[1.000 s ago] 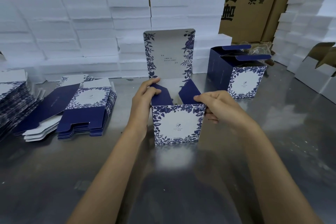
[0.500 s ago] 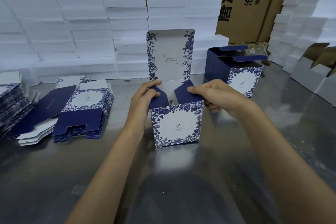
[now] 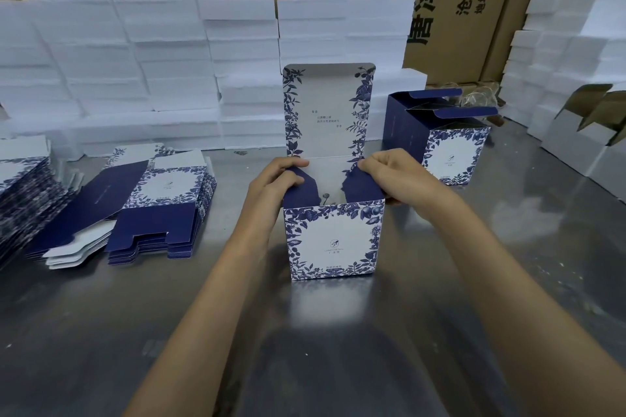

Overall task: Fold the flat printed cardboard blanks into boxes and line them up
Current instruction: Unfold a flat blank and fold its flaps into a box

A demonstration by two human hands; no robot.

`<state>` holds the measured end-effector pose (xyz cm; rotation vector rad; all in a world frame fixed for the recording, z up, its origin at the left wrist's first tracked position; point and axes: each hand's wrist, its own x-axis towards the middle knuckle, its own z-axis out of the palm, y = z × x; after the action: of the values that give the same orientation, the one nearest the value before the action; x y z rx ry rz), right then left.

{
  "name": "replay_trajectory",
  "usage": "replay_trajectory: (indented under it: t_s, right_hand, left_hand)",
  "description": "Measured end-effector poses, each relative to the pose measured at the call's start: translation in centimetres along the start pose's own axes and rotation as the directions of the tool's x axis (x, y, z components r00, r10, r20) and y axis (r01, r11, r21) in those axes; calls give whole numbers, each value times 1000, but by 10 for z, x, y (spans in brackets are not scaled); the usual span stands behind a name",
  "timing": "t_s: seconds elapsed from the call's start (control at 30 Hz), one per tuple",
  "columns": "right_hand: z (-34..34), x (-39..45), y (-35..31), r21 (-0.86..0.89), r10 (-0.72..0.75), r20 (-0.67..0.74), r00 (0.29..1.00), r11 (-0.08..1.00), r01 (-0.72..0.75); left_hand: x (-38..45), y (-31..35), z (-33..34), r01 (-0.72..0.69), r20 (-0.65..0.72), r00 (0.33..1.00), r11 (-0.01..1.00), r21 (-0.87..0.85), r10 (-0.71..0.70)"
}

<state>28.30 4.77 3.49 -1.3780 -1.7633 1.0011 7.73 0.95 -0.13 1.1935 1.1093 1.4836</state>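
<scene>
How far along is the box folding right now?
Early on. Done: two folded boxes stand at the right, tops open. In hand: the left hand and right hand each grip a navy side flap of the upright box, whose lid still stands up. Left: the stacks of flat blanks on the table's left.

left hand (image 3: 276,181): fingers curled, pinching a side flap, thumb on top
right hand (image 3: 394,176): same deal, fingers curled over the opposite flap, knuckles up
arms: both bare, reaching in from the near edge and angling toward each other
</scene>
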Motion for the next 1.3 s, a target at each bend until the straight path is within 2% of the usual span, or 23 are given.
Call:
replay_trajectory:
  t_s: [0.17,0.23,0.4,0.5,0.6,0.7,0.8,0.87,0.97,1.07,1.2,1.3]
  right_hand:
    - [1,-4,4,37,4,-54,999,999,-2]
    - [3,-5,8,42,-37,-97,995,998,41]
    - [9,-10,21,370,-101,-63,993,922,117]
    - [10,-11,25,438,-96,-94,991,890,128]
    - [10,-12,22,434,-33,-106,994,898,76]
    - [11,-12,17,346,-45,-137,989,934,91]
    - [13,-8,7,266,-55,-139,989,960,91]
    - [14,-4,-5,211,-30,-132,991,976,58]
    - [21,1,-25,74,31,-76,997,997,-26]
    - [29,4,-28,-13,57,-64,996,998,-58]
    - [29,3,-22,15,32,-51,998,999,-31]
    - [29,1,-25,51,46,-57,997,998,-44]
  left_hand:
    - [-3,0,2,-50,-99,994,989,-142,36]
    - [-3,-1,-1,-70,-95,994,984,-163,55]
    - [-4,0,-2,-94,-67,994,990,-108,87]
    - [-4,-1,-1,-70,-90,994,995,-69,63]
    - [-3,-2,-3,-40,-82,996,997,-62,35]
    - [-4,-2,-6,-71,-53,996,996,59,75]
    - [-3,9,-6,-4,-3,1000,993,118,5]
    - [3,25,-2,69,19,997,969,239,-76]
    - [12,45,14,130,23,987,864,486,-161]
    - [16,42,32,58,27,995,794,606,-93]
    - [17,36,35,42,3,999,798,601,-54]
    - [19,36,36,24,3,999,759,650,-34]
